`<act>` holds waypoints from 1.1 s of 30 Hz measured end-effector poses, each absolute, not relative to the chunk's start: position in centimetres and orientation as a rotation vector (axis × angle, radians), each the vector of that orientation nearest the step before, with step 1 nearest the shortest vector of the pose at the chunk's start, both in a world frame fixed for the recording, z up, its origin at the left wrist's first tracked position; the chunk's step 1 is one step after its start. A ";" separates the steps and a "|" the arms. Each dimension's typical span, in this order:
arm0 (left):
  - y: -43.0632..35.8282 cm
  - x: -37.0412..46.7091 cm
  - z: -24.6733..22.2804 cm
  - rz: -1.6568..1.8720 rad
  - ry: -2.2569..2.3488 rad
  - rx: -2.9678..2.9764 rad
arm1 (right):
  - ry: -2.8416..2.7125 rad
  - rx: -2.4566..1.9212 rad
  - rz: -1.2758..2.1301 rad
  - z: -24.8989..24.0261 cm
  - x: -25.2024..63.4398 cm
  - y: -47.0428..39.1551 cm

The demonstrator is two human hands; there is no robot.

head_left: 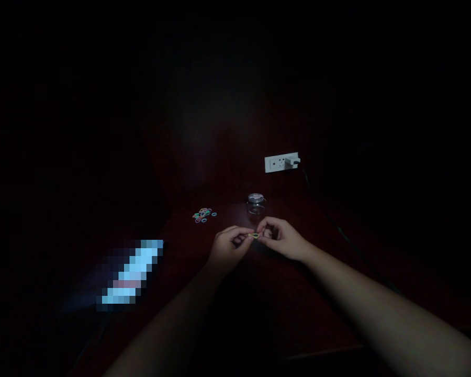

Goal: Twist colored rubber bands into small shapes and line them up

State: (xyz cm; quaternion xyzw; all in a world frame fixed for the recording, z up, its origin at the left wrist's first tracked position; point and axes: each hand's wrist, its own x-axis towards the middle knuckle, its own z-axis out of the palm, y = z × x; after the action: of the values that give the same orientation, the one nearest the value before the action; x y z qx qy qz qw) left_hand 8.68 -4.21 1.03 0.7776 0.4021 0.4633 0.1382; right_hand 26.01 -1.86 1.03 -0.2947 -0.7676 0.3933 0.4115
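Note:
Between my two hands is a small yellow elastic hair band (253, 236), pinched at either side. My left hand (230, 247) grips its left end between thumb and fingertips. The thumb and forefinger of my right hand (280, 238) close on its right end. Just behind my hands stands a small clear jar (256, 206) with its lid on. Off to the left lies a loose pile of several coloured hair bands (203, 215), pink, green, blue and others.
The dark reddish tabletop (267, 298) is dimly lit. A bright, pixelated screen (131, 275) is at the left. On the back panel, a white socket plate (275, 163) holds a plugged-in charger (292, 161), and a dark cable (343, 235) trails down the right side.

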 end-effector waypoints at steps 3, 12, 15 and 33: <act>-4.3 8.8 1.1 1.341 1.170 2.242 | -1.932 -0.752 0.993 0.9 26.0 -1.9; -4.3 8.9 0.8 1.346 1.156 2.209 | -1.948 -0.787 0.935 0.6 26.0 -1.5; -4.2 8.9 0.6 1.337 1.171 2.176 | -1.950 -0.799 0.930 0.7 26.0 -1.5; -4.2 8.8 0.8 1.305 1.224 2.130 | -1.935 -0.803 0.856 1.0 26.1 -1.5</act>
State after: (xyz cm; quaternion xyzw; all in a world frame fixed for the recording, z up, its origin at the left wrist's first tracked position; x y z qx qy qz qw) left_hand 8.83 -4.24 0.77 0.7533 0.4330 0.4617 0.1787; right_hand 26.06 -1.50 1.01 -0.3210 -0.7740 0.3421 0.4252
